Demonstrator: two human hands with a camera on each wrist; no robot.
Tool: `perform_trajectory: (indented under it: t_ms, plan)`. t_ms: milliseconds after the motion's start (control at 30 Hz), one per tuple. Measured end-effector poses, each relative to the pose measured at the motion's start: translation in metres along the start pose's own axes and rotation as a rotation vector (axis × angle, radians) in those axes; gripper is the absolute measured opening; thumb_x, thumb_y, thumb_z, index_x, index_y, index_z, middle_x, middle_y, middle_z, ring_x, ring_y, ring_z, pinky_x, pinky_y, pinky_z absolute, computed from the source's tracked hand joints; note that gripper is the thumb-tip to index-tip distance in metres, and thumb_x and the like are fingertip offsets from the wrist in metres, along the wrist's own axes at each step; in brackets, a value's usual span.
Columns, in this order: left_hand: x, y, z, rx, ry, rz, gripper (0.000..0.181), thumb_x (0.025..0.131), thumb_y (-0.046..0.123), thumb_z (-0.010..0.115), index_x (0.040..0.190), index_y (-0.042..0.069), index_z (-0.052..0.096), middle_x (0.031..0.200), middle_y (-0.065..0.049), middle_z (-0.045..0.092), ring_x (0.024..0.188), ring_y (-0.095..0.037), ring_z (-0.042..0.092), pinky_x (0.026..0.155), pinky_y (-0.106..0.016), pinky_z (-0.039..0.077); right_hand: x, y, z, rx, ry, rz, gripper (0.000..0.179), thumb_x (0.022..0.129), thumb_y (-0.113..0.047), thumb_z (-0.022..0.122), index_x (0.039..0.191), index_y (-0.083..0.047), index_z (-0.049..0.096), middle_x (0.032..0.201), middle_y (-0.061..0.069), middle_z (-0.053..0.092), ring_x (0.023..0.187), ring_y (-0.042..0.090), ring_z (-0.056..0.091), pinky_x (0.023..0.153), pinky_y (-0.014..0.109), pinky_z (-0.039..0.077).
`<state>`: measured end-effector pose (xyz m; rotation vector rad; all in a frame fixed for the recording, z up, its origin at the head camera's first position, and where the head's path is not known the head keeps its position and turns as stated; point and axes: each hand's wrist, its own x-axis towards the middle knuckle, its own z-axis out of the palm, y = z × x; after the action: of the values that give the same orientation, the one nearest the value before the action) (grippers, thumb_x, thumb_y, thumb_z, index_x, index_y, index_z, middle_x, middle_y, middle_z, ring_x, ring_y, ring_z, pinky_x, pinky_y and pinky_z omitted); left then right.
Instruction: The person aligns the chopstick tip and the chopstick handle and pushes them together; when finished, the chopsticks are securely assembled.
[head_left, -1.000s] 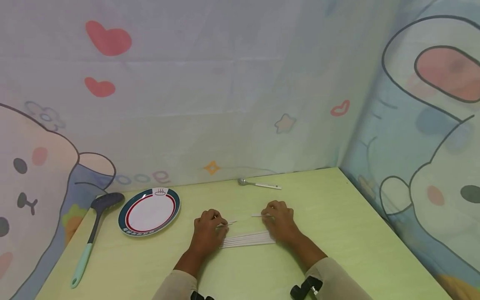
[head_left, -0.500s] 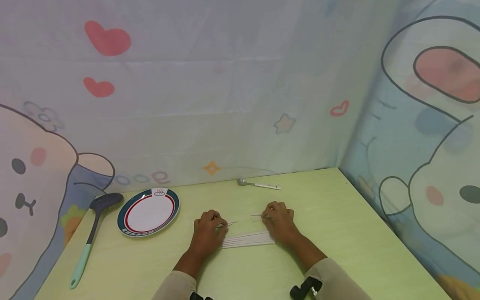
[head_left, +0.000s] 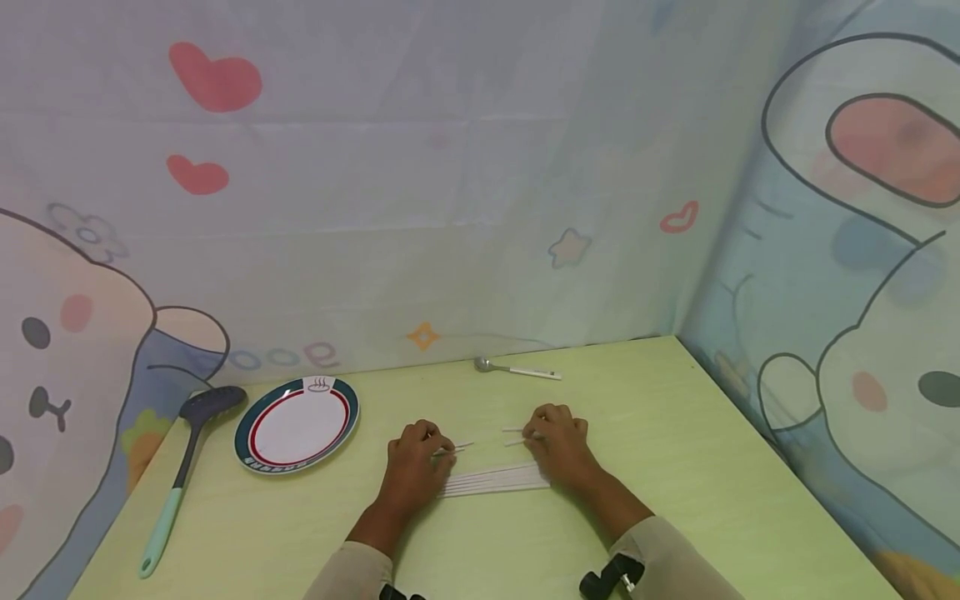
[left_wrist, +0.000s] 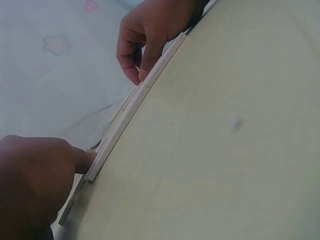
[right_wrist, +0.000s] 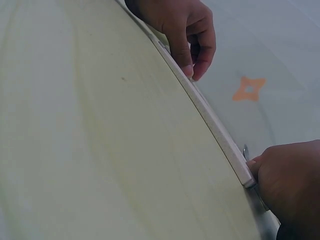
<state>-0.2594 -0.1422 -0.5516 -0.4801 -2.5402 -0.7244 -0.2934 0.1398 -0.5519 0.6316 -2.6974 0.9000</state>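
Observation:
In the head view several thin white sticks (head_left: 495, 481) lie side by side in a flat row on the table, between the wrists. My left hand (head_left: 420, 462) rests at the row's left end, its thumb and fingertips pinching short white stick ends (head_left: 465, 446) that point right. Across from it, my right hand (head_left: 558, 442) pinches other thin white stick ends (head_left: 513, 430) that point left. A gap of bare table separates the two sets of ends. In the left wrist view the right hand's thumb (left_wrist: 150, 57) and forefinger meet just behind the row. Fingers hide the rest of the held sticks.
A white plate (head_left: 300, 425) with a dark green rim is at the left. Beside it lies a slotted-looking dark turner (head_left: 213, 402) with a mint handle. A small metal spoon (head_left: 517, 369) lies near the back edge. Printed cloth walls (head_left: 450, 167) stand behind and right.
Both hands stay almost in place. At my right fingertips a second stick end now shows below the first, slightly apart from it.

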Motion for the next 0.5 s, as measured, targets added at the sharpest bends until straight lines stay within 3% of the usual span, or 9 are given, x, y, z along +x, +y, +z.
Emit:
perform_trajectory:
  t_ms: [500]
  plan:
    - [-0.0009,0.0033,-0.0022,0.013,-0.019,-0.028,0.011,0.093,0.011,0.086,0.093,0.014,0.076,0.112,-0.007,0.063,0.105,-0.027,0.058,0.088,-0.054,0.044,-0.0007,-0.0031,-0.0005,-0.010,0.041,-0.042,0.008,0.100,-0.008,0.077,0.098,-0.014,0.073,0.121,0.006,0.064,0.123,0.033,0.056,0.094,0.059,0.034]
